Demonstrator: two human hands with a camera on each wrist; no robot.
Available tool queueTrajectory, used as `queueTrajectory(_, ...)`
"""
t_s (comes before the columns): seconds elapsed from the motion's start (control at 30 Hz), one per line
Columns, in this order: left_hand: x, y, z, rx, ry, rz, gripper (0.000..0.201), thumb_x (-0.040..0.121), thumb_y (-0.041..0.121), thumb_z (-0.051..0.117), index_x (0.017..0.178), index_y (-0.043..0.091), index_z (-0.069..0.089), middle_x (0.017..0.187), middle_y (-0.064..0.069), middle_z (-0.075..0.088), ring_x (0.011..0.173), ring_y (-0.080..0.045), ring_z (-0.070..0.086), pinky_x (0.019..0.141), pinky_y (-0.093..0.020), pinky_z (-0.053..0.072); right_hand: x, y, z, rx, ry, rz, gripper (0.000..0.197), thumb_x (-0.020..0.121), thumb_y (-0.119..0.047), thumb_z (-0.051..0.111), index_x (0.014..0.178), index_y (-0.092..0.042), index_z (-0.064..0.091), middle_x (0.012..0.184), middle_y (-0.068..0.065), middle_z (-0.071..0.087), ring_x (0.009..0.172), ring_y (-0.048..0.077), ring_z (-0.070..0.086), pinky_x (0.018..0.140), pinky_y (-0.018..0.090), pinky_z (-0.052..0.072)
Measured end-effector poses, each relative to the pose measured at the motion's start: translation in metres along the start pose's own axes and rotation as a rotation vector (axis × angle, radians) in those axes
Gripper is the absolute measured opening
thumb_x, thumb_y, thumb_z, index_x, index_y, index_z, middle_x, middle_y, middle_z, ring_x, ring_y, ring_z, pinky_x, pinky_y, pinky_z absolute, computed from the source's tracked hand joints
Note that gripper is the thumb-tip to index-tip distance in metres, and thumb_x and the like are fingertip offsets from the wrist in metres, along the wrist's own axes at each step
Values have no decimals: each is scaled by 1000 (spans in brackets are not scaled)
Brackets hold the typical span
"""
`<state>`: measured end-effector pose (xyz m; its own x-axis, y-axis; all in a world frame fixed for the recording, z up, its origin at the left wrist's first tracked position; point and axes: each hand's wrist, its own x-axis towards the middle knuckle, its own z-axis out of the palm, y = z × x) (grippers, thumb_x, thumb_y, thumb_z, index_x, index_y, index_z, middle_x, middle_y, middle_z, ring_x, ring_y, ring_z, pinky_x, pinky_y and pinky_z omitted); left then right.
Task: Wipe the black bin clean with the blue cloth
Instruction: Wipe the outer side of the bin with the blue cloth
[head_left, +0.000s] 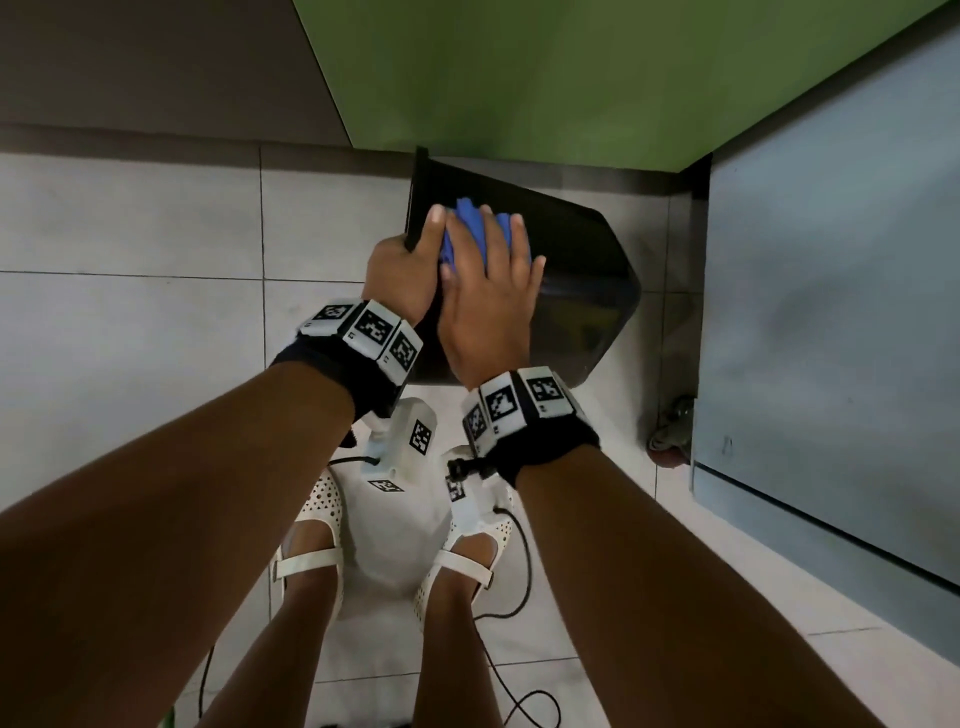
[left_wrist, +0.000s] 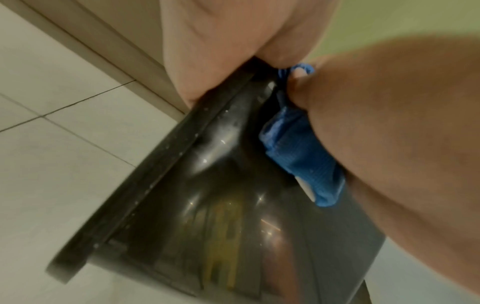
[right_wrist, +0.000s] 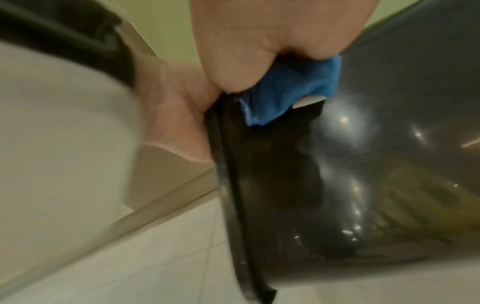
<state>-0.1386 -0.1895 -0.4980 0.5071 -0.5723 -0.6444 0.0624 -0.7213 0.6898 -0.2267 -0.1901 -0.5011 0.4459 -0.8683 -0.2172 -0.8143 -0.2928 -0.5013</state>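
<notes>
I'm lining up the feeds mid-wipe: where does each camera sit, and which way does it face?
Head: worn on the head, looking down at the tipped black bin on the floor; both forearms, hands and feet show.
Left wrist: under the left hand, looking along it at the bin's rim; the right hand crosses it.
Right wrist: under the right hand, looking at the blue cloth pressed on the bin.
All three share bin and cloth.

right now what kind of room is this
Probably an indoor utility or kitchen corner: a pale tiled floor, a green panel wall and a grey cabinet on a castor surround the glossy black plastic bin.
</notes>
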Motion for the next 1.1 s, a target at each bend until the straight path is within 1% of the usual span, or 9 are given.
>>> queueTrajectory(0.1, 0, -1, -4, 44, -16, 27, 47, 95, 49, 38, 60, 20, 52, 63, 5, 54, 60, -5, 50, 51, -5, 39, 3, 17, -7, -64, -33, -74, 46, 97, -26, 38, 142, -23, 32, 153, 6, 25, 144, 29, 10, 115, 52, 3)
queueTrajectory(0.17, 0, 1, -4, 77, -7, 21, 54, 95, 52, 33, 60, 15, 49, 63, 0, 52, 60, -11, 48, 60, -15, 41, 8, 30, -14, -121, -65, -50, 47, 96, -27, 36, 143, -25, 29, 154, 4, 23, 145, 27, 8, 115, 51, 1)
queueTrajectory(0.27, 0, 4, -5, 106, -18, 23, 57, 96, 54, 24, 70, 8, 46, 73, -12, 48, 71, -22, 45, 66, -28, 37, 11, 62, -32, -179, -13, 110, 47, 97, -30, 28, 143, -24, 27, 154, 6, 23, 144, 29, 10, 115, 55, 5)
queueTrajectory(0.43, -4, 4, -6, 108, -35, 9, 58, 96, 54, 18, 78, 7, 48, 80, -12, 49, 76, -21, 45, 67, -27, 34, 14, 117, -55, -4, 73, 452, 44, 99, -26, 29, 142, -14, 29, 147, 19, 31, 138, 37, 24, 113, 55, 20)
queueTrajectory(0.53, -6, 3, -9, 131, -59, -46, 57, 96, 55, 15, 66, 15, 43, 75, -4, 47, 71, -15, 44, 80, -25, 29, 16, 108, -47, 51, 152, 556, 43, 98, -23, 30, 140, -11, 32, 144, 23, 33, 135, 40, 28, 111, 53, 25)
queueTrajectory(0.7, -5, 11, -12, 144, -62, -83, 54, 97, 53, 15, 60, 22, 40, 89, -7, 50, 84, -20, 47, 83, -25, 30, 8, 42, -17, -102, 110, 268, 43, 97, -21, 35, 140, -19, 34, 154, 10, 22, 144, 33, 4, 116, 48, -3)
queueTrajectory(0.9, 2, 12, -13, 170, -62, -110, 56, 98, 51, 20, 59, 17, 42, 87, -9, 51, 86, -20, 47, 76, -23, 31, 7, 11, -3, -51, 12, -18, 47, 96, -32, 41, 142, -20, 34, 152, 10, 28, 144, 31, 10, 116, 48, 3)
queueTrajectory(1.0, 5, 8, -14, 146, -71, -96, 58, 96, 54, 23, 74, 8, 51, 75, -9, 50, 81, -21, 47, 63, -30, 34, 17, 48, -24, -130, -46, 110, 52, 97, -39, 37, 145, -25, 25, 154, 9, 21, 145, 28, 7, 116, 49, 3)
queueTrajectory(1.1, 5, -2, -13, 37, -94, -69, 50, 96, 54, 25, 80, 15, 51, 90, -10, 53, 87, -20, 49, 84, -31, 43, 22, 88, -45, -31, 8, 401, 50, 99, -37, 31, 146, -23, 21, 154, 14, 19, 143, 30, 14, 116, 44, 14)
